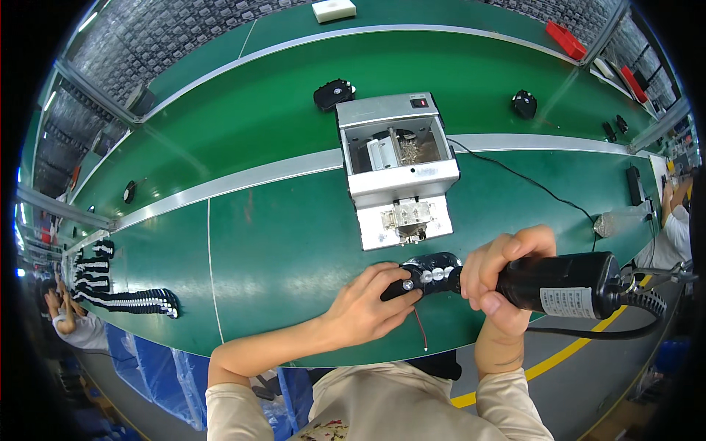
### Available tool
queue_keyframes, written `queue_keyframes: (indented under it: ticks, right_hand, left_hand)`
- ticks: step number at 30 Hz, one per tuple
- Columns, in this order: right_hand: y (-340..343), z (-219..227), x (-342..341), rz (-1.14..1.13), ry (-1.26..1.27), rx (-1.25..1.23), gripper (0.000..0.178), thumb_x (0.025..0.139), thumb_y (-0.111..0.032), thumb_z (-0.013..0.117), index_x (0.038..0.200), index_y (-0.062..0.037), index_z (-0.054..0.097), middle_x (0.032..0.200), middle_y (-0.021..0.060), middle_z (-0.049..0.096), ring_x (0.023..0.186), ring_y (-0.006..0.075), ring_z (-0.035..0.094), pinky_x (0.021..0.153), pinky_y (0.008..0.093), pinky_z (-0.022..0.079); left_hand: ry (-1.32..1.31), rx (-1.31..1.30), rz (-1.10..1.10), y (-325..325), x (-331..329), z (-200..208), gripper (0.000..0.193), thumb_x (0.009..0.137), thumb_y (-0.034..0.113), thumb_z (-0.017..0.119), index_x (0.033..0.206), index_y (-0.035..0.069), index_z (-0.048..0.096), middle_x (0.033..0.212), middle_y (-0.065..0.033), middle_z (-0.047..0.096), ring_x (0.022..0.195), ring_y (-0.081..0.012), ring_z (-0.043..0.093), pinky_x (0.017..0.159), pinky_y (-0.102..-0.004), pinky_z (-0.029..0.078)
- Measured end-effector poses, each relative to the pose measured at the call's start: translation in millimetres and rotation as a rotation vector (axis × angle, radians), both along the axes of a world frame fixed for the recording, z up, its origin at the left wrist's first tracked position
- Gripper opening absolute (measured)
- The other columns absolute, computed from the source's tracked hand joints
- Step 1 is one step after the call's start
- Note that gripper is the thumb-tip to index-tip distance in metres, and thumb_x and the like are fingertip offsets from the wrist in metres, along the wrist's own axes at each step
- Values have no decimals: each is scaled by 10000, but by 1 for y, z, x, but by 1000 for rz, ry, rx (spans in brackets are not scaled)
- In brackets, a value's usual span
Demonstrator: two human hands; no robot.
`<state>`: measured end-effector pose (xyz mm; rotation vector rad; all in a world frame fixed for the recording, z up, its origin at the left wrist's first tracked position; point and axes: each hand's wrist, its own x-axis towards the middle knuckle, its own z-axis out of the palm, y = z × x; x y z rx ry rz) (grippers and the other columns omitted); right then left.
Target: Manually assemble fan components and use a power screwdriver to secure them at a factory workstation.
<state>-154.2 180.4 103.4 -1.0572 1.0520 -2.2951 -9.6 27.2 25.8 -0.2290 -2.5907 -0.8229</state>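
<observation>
Black part (435, 275) lies between the hands (376, 300) (503, 273) — held, seemingly, by the left.

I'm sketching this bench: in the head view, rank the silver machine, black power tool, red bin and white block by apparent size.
Largest to smallest:
1. Silver machine
2. Black power tool, probably enlarged by nearness
3. Red bin and white block, too alike to rank

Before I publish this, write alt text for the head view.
A person's right hand grips a black cylindrical tool close to a black part with pale domes, held by the left hand over a green table. A silver machine stands just beyond; black-and-white parts lie in rows at left.
</observation>
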Motion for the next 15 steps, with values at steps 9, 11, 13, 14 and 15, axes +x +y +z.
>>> queue_keyframes:
  ticks: [9, 11, 13, 14, 15]
  right_hand:
    - [0, -2, -4, -8, 42, -9, 482, 695, 69, 670, 1098, -27, 423, 707, 86, 519, 577, 147, 528, 567, 278, 477]
    - [-4, -2, -6, -4, 40, -40, 481, 716, 54, 677, 1108, -31, 411, 708, 84, 513, 575, 148, 527, 562, 283, 479]
    - [-10, 0, -6, 8, 37, -59, 482, 737, 39, 681, 1119, -35, 397, 710, 82, 507, 572, 148, 523, 557, 289, 482]
    - [-15, 0, -5, -22, 43, -52, 504, 752, 40, 675, 1151, -41, 378, 714, 77, 502, 563, 148, 517, 552, 289, 486]
    - [-21, 3, -4, -36, 37, -53, 508, 754, 41, 673, 1157, -42, 375, 718, 78, 504, 562, 148, 516, 552, 289, 487]
  left_hand:
    - [-56, -57, -26, 0, -3, 5, 332, 714, 141, 761, 1044, 132, 728, 1156, -97, 579, 1104, -311, 576, 798, -406, 558]
    - [-50, -60, -20, 0, -3, 3, 322, 711, 147, 772, 1030, 135, 731, 1141, -100, 583, 1099, -320, 587, 817, -414, 545]
    - [-33, -43, -18, 2, -4, -3, 305, 717, 148, 772, 1017, 136, 720, 1138, -103, 576, 1108, -330, 587, 838, -429, 526]
    - [-14, -39, -18, 2, -5, -8, 296, 720, 149, 772, 1010, 134, 712, 1138, -102, 571, 1110, -332, 584, 838, -429, 518]
    - [6, -33, -16, 2, -7, -13, 287, 723, 149, 772, 1002, 133, 704, 1138, -102, 567, 1113, -334, 582, 839, -430, 510]
